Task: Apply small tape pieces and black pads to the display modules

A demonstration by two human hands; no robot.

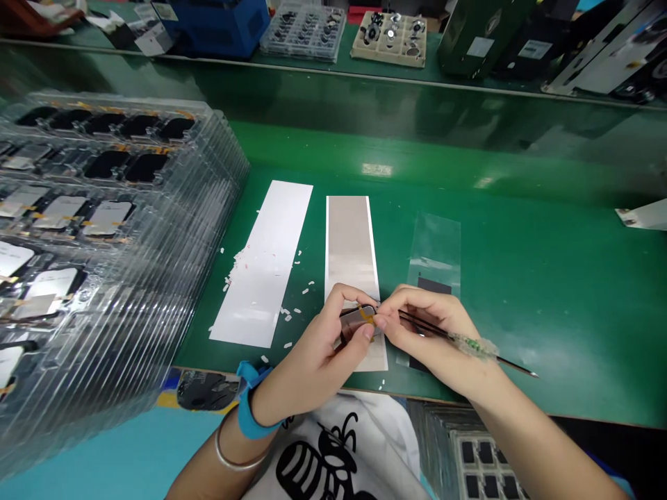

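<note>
My left hand (326, 347) is closed on a small watch display module (357, 318), its silver back up and an orange flex cable at its right end. My right hand (432, 330) holds dark tweezers (474, 345) wrapped in clear tape; they lie across the palm and point out to the right. The right thumb and forefinger pinch at the module's right corner; whatever is between those fingertips is too small to make out. Under both hands lies a beige strip sheet (351, 236) with white edges. A clear plastic bag (435, 246) with a dark sheet inside is partly behind my right hand.
A white sheet (268, 257) lies at left, with small white scraps (237, 267) scattered about it. Tall stacked clear trays (208, 187) of display modules stand at far left. The shelf (313, 76) at the back carries a blue box (213, 28) and parts trays (388, 38).
</note>
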